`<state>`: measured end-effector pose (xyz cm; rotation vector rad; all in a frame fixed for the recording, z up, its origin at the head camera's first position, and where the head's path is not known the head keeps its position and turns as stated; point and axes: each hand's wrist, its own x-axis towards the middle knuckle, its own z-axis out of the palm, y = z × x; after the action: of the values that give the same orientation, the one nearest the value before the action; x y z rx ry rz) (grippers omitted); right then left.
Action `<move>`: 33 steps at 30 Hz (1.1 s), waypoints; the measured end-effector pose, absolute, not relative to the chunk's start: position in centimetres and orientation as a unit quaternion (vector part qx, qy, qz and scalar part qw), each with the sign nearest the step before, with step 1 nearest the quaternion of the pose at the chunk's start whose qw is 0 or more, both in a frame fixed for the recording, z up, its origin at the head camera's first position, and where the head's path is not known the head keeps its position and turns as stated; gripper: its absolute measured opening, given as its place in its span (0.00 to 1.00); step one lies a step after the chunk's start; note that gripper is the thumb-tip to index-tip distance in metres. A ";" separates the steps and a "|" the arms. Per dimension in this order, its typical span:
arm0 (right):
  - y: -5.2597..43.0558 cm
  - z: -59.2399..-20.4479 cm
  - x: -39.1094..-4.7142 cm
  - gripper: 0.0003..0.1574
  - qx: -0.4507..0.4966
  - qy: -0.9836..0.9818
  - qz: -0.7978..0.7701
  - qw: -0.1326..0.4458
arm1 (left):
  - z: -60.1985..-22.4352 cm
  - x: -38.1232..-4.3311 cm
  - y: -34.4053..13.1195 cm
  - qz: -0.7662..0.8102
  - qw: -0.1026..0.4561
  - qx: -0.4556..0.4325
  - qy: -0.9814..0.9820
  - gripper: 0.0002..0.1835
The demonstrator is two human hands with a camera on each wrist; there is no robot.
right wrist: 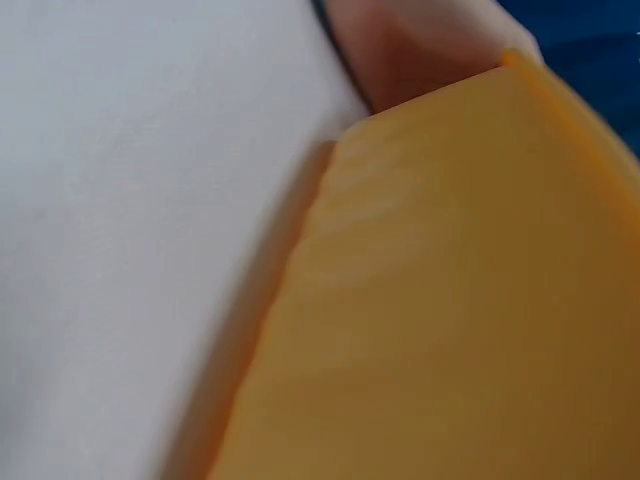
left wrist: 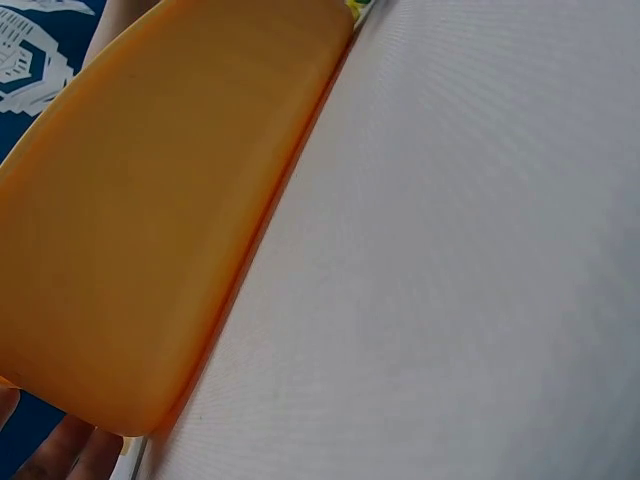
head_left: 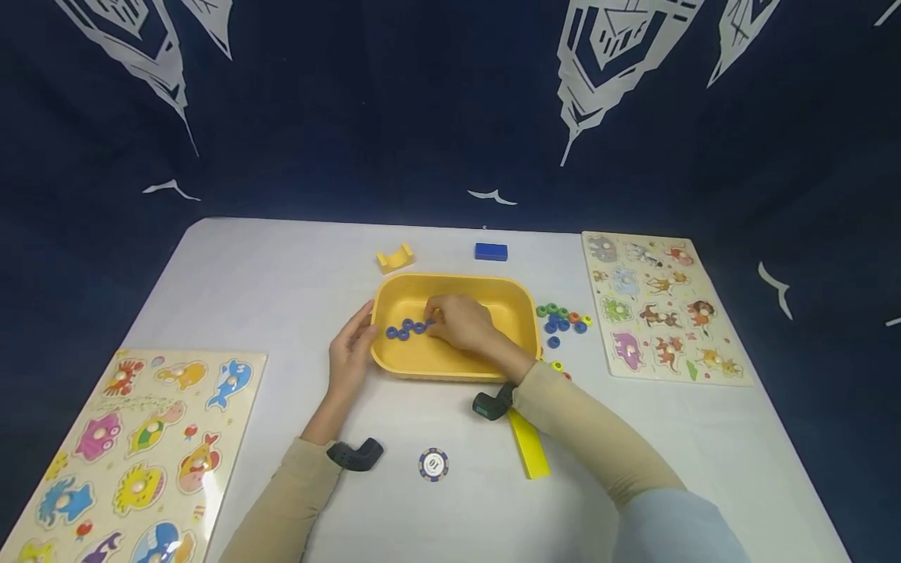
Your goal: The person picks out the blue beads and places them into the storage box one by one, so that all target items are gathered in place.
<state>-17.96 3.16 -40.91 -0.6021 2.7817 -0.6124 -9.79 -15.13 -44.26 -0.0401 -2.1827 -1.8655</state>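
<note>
In the head view, a yellow tray (head_left: 493,293) stands mid-table. My left hand (head_left: 348,353) holds its left end, thumb and fingertips at the rim. The left wrist view shows some of its fingers (left wrist: 70,452) round the tray's corner. My right hand (head_left: 461,322) reaches over the front rim into the tray and pinches a blue bead (head_left: 430,321) between thumb and fingers. Several more blue beads (head_left: 403,335) lie to its left on the tray floor, in a small crooked row. The right wrist view mostly shows the tray's outer wall (right wrist: 430,300); the fingertips are hidden there.
Loose green, blue, orange and yellow beads (head_left: 554,324) lie right of the tray. Behind it are a yellow curved block (head_left: 396,259) and a blue block (head_left: 490,252). In front are a poker chip (head_left: 433,464) and a yellow strip (head_left: 529,446). Animal puzzle boards (head_left: 676,309) flank both sides.
</note>
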 end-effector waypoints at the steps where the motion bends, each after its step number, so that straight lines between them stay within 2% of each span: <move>1: 3.0 -41.0 -18.0 0.09 -0.208 0.947 -0.212 0.120 | -44.3 -9.8 -15.1 -0.643 0.135 -0.014 -0.754 0.21; 6: 2.8 -41.6 -18.2 0.16 -0.238 0.928 -0.253 0.137 | -44.3 -9.8 -15.0 -0.641 0.136 -0.012 -0.755 0.21; 9: 3.4 -41.5 -17.9 0.20 -0.238 0.920 -0.285 0.126 | -44.4 -9.8 -14.9 -0.637 0.136 -0.012 -0.759 0.21; 12: 4.8 -40.9 -17.1 0.20 -0.228 0.911 -0.333 0.084 | -44.4 -9.8 -14.8 -0.634 0.136 -0.012 -0.762 0.21; 18: 9.4 -40.2 -15.4 0.19 -0.206 0.878 -0.431 -0.039 | -44.2 -9.7 -14.8 -0.628 0.141 -0.007 -0.766 0.21; 24: 15.2 -41.3 -14.1 0.20 -0.124 0.866 -0.464 -0.141 | -44.2 -9.8 -14.8 -0.624 0.146 -0.010 -0.768 0.21; 29: 19.5 -43.1 -13.5 0.19 -0.016 0.865 -0.464 -0.193 | -44.3 -9.8 -14.8 -0.633 0.137 -0.007 -0.762 0.21; 33: 21.7 -44.0 -13.5 0.19 0.048 0.877 -0.430 -0.207 | -44.4 -9.9 -14.7 -0.639 0.132 -0.005 -0.757 0.21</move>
<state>-13.49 21.67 -44.00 0.1741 3.1914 -1.5655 -9.87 -14.72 -44.38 -0.0142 -2.1989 -1.8563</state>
